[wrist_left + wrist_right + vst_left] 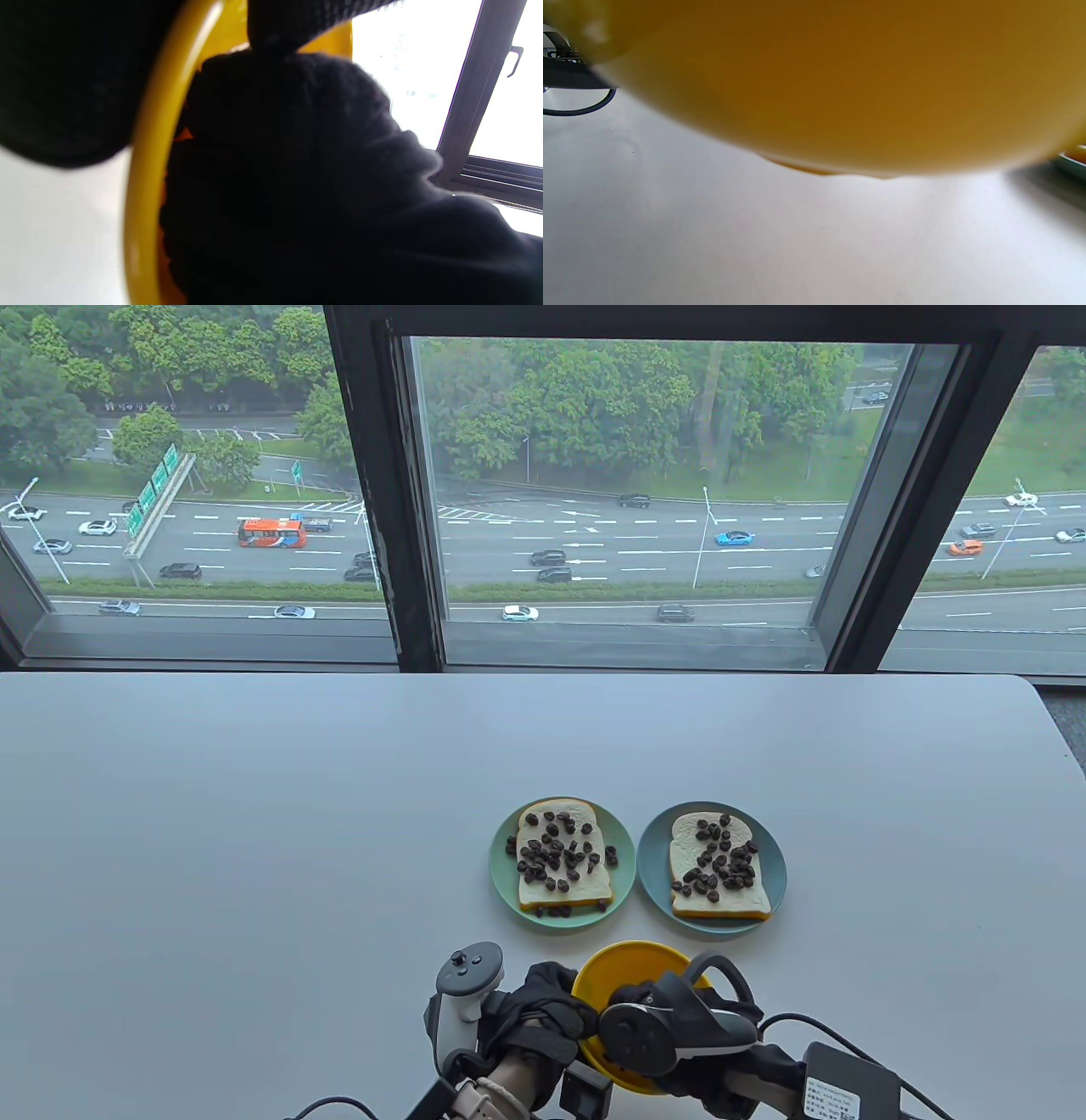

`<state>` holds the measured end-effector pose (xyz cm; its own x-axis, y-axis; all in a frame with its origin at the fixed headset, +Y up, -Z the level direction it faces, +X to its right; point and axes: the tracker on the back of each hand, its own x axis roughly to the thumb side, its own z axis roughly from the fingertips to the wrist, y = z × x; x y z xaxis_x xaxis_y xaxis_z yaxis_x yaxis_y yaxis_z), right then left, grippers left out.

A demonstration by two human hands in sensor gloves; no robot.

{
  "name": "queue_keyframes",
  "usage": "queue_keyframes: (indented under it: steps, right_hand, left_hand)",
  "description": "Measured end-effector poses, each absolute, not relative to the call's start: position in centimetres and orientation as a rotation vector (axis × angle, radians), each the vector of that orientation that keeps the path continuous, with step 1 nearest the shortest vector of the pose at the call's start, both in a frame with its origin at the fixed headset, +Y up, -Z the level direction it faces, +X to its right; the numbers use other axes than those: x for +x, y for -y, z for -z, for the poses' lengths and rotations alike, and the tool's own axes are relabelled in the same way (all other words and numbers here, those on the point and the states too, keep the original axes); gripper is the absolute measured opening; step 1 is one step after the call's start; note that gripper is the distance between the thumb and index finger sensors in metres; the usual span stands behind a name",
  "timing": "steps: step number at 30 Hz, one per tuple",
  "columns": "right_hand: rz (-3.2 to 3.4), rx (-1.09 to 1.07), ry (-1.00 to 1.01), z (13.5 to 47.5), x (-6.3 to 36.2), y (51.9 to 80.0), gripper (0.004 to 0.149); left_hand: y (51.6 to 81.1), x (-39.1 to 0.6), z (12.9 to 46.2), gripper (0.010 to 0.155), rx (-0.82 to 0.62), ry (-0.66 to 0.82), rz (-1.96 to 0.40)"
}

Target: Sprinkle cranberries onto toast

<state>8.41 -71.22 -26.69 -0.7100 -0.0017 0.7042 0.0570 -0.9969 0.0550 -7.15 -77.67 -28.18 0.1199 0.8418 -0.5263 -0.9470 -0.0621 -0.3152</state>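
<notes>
While the left grip (543, 1014) curls over the yellow bowl's (632, 967) near rim, the right grip (670, 1027) reaches inside it; what it holds cannot be told. Just beyond them, two plates (505, 891) (653, 891) carry toast (564, 857) (717, 869) scattered with cranberries (556, 853). Bare counter (254, 814) spreads left of the grips.

White table (254, 831) below a dark-framed window (594, 475), busy highway (594, 551) and trees outside.
</notes>
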Motion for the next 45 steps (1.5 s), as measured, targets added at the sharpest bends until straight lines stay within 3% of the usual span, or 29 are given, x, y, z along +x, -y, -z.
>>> queue_keyframes:
  steps: [7, 15, 19, 21, 23, 28, 31, 37, 45]
  right_hand:
    - [2.935, -1.178, 0.031, 26.9, 9.0, 70.3, 0.04]
    - [3.148, -1.15, 0.043, 28.9, 11.3, 67.1, 0.04]
    - [3.294, -0.968, 0.028, 32.3, 13.7, 65.4, 0.04]
    - [3.378, -0.767, 0.002, 35.4, 15.0, 65.2, 0.04]
    - [3.427, -0.556, 0.037, 38.4, 16.0, 65.8, 0.04]
    - [3.509, 0.02, 0.214, 46.0, 17.5, 70.3, 0.04]
    - [3.403, 0.249, 0.247, 48.5, 18.0, 72.8, 0.04]
    - [3.372, 0.435, 0.251, 49.7, 18.4, 74.1, 0.04]
    - [3.231, 0.372, 0.21, 49.1, 17.5, 74.1, 0.042]
  left_hand:
    - [77.6, -7.7, 28.5, 0.056, -0.692, -0.205, -1.391]
    - [78.0, -7.9, 28.6, 0.056, -0.719, -0.219, -1.388]
    - [78.0, -7.8, 28.8, 0.056, -0.736, -0.198, -1.374]
    - [78.0, -7.8, 29.0, 0.056, -0.743, -0.188, -1.362]
    - [78.1, -7.8, 28.9, 0.056, -0.748, -0.188, -1.364]
    - [78.0, -7.8, 28.9, 0.056, -0.755, -0.178, -1.356]
    - [78.1, -7.8, 28.9, 0.056, -0.76, -0.177, -1.351]
    - [78.2, -8.1, 29.1, 0.056, -0.763, -0.183, -1.346]
    - [78.1, -8.0, 29.0, 0.056, -0.759, -0.183, -1.342]
